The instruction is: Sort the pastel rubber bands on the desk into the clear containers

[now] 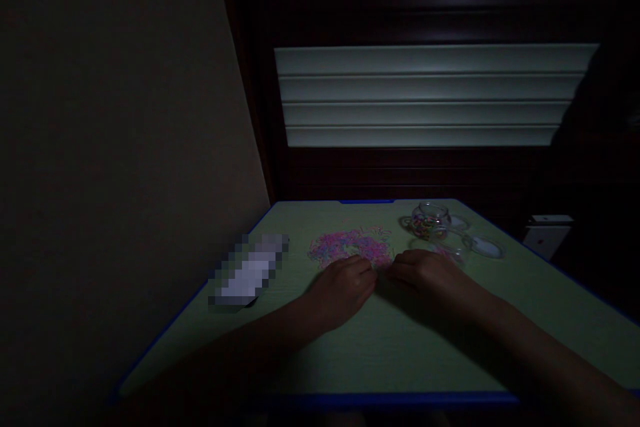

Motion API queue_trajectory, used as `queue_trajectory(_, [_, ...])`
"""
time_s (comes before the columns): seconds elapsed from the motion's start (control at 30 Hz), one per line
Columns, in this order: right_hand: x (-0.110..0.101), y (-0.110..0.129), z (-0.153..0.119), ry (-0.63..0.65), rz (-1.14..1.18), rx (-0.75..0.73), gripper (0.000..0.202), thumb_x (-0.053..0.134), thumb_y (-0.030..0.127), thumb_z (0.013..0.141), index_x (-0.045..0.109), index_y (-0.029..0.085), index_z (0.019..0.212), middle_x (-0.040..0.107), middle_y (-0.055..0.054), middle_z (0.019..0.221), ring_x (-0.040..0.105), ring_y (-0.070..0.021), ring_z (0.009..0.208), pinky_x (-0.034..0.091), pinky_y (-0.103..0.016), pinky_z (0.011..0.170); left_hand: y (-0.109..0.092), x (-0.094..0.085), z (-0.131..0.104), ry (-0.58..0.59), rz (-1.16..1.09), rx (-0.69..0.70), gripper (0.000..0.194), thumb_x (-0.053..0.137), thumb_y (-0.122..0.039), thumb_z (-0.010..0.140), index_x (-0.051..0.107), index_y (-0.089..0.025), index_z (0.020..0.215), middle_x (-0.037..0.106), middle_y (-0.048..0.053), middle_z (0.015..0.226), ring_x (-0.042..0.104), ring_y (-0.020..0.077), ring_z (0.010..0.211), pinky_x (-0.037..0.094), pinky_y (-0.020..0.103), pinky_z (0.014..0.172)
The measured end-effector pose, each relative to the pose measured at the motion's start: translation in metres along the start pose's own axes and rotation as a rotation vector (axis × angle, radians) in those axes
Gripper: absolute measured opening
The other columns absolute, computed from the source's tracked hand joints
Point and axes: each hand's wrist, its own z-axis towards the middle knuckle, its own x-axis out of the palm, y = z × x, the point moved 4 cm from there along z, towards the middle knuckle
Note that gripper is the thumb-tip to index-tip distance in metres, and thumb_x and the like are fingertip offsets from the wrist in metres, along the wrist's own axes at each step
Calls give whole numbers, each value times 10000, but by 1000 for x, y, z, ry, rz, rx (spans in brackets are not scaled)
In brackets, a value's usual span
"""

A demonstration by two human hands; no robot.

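A loose pile of tiny pink, purple and blue loops (350, 242), which look like small rubber bands, is spread on the pale green table (320, 360). At the pile's near edge is my left hand (346, 288), its fingers curled closed. My right hand (425, 270) is closed too, thumb and fingers pinched together just right of the left. The fingertips of both hands almost meet, and anything held between them is too small and dark to make out. Behind my right hand, a clear jar (453, 247) with some pink pieces is partly hidden.
Another round clear jar (431, 219) holds multicoloured loops. Round lids (486, 247) lie to the right of the jars. A pixelated flat object (250, 273) rests at the table's left side. Beyond the table's right edge stands a white box (545, 240). The room is dim.
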Motion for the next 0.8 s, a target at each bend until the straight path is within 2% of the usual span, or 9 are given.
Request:
queue_trajectory(0.2, [5, -4, 1, -20, -64, -17, 162, 492, 82, 819, 626, 173, 803, 594, -24, 738, 513, -123, 657, 303, -246, 582, -3, 0, -1, -29, 27, 46, 237, 370, -202, 952, 544, -155, 798, 557, 35, 811, 520, 159, 783, 427, 296, 718])
queue_trajectory(0.57, [-4, 1, 0, -5, -48, 5, 162, 475, 101, 839, 614, 165, 785, 592, -27, 729, 508, -117, 640, 293, -242, 574, -4, -2, 0, -40, 51, 65, 213, 391, -192, 944, 543, -149, 801, 564, 27, 802, 516, 156, 770, 422, 288, 706])
queue_trajectory(0.8, [-14, -15, -5, -24, -69, 99, 173, 466, 111, 852, 618, 169, 792, 591, -34, 745, 515, -116, 651, 309, -231, 588, -4, -3, 0, -5, 55, 57, 239, 377, -204, 952, 549, -150, 796, 564, 28, 804, 510, 155, 761, 424, 290, 706])
